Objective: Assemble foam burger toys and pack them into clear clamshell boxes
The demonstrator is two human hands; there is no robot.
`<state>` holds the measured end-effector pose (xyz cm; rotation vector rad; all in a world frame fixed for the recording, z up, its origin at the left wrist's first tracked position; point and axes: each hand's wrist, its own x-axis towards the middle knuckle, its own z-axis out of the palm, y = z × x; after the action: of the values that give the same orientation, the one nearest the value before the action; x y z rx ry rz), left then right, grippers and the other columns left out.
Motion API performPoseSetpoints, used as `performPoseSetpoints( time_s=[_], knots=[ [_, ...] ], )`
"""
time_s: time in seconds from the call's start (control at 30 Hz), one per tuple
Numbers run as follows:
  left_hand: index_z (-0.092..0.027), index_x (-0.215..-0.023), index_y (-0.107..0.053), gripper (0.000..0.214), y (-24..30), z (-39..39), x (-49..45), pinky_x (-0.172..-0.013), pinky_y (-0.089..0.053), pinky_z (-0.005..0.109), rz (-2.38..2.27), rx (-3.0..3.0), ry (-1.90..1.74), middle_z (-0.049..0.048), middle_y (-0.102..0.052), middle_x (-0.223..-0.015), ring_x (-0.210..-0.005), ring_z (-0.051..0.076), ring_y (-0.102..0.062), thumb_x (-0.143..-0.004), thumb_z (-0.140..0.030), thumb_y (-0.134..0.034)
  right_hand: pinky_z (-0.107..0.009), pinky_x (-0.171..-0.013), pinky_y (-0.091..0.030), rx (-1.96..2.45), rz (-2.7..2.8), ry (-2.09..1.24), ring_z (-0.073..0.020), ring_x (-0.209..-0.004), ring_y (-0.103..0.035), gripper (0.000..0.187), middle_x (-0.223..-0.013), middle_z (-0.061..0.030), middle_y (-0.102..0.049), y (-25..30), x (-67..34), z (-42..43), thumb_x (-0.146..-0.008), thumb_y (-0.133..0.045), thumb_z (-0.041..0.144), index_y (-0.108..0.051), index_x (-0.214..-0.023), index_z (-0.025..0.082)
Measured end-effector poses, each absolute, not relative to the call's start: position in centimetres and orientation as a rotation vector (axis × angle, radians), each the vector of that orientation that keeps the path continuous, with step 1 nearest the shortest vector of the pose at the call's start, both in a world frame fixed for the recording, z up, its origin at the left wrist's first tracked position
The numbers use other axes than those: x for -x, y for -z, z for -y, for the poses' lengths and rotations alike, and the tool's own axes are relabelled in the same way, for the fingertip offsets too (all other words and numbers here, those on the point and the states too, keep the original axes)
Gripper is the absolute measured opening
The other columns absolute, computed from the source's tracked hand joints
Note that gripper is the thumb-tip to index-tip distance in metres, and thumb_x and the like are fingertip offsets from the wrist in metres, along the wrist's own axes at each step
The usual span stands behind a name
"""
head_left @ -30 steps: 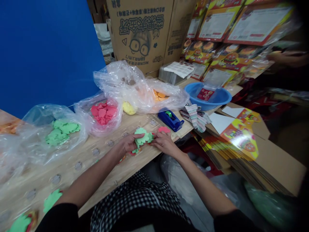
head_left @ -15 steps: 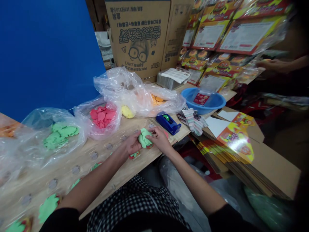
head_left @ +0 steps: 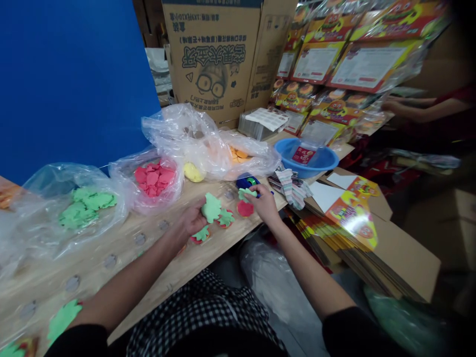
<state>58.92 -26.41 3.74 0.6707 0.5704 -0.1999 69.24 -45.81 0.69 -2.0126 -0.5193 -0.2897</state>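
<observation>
Our left hand (head_left: pixel 191 220) pinches a green leaf-shaped cutout (head_left: pixel 211 208) above the plywood tabletop (head_left: pixel 89 275), our right hand (head_left: pixel 266 202) a smaller green cutout (head_left: pixel 247 193) over a red round cutout (head_left: pixel 245 208); a careless pull could tear them or knock the nearby blue tape dispenser (head_left: pixel 246 182).

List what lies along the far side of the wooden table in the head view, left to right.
Green leaf-shaped cutouts → red cutouts → yellow lump → orange pieces → blue plastic basin
</observation>
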Motion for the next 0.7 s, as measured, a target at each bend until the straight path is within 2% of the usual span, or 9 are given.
performPoseSetpoints(
  time_s=[0.07,0.23,0.43,0.57,0.7],
  knots=[
    [-0.007,-0.100,-0.054,0.027,-4.5,25.1,-58.1,-0.074,-0.050,0.040,-0.554,-0.688,0.187,0.0120,-0.065,-0.084,-0.077,0.021,-0.063,-0.084,-0.026,-0.042,-0.034,-0.074,-0.037,2.118,0.643,0.392,-0.0197,-0.079,-0.047,0.006,-0.080,-0.0054,-0.053,0.1,-69.6,46.5,-0.074,-0.052,0.024,-0.055,-0.074,0.019],
    [-0.009,-0.097,-0.054,0.024,-6.9,21.9,-55.6,-0.076,-0.050,0.044,-0.577,-0.779,0.074,0.0120,-0.065,-0.088,-0.082,0.022,-0.062,-0.084,-0.026,-0.043,-0.036,-0.076,-0.038,2.299,0.976,0.396,-0.0212,-0.085,-0.047,0.015,-0.089,-0.0097,-0.055,3.1,-67.9,47.5,-0.080,-0.045,0.016,-0.059,-0.084,0.017],
    [-0.011,-0.099,-0.056,0.027,-8.3,17.3,-51.9,-0.075,-0.052,0.040,-0.564,-0.858,-0.096,0.0106,-0.065,-0.093,-0.085,0.021,-0.061,-0.085,-0.026,-0.039,-0.036,-0.076,-0.041,2.363,1.057,0.481,-0.0215,-0.088,-0.050,0.021,-0.092,-0.0098,-0.058,4.8,-66.3,48.7,-0.084,-0.044,0.027,-0.062,-0.089,0.018],
    [-0.010,-0.095,-0.057,0.029,-8.4,12.6,-48.6,-0.077,-0.050,0.040,-0.572,-0.857,-0.232,0.0102,-0.066,-0.088,-0.082,0.020,-0.062,-0.086,-0.028,-0.036,-0.038,-0.079,-0.041,2.350,1.048,0.628,-0.0235,-0.095,-0.051,0.025,-0.100,-0.0109,-0.058,5.1,-65.6,48.8,-0.082,-0.046,0.035,-0.062,-0.093,0.019],
    [-0.011,-0.103,-0.052,0.031,-8.3,6.1,-45.8,-0.079,-0.048,0.042,-0.640,-1.073,-0.552,0.0105,-0.064,-0.093,-0.086,0.021,-0.060,-0.086,-0.033,-0.037,-0.041,-0.079,-0.040,2.188,1.066,0.714,-0.0251,-0.095,-0.054,0.027,-0.099,-0.0095,-0.059,5.0,-65.3,47.4,-0.081,-0.045,0.039,-0.062,-0.092,0.021]
  ],
)
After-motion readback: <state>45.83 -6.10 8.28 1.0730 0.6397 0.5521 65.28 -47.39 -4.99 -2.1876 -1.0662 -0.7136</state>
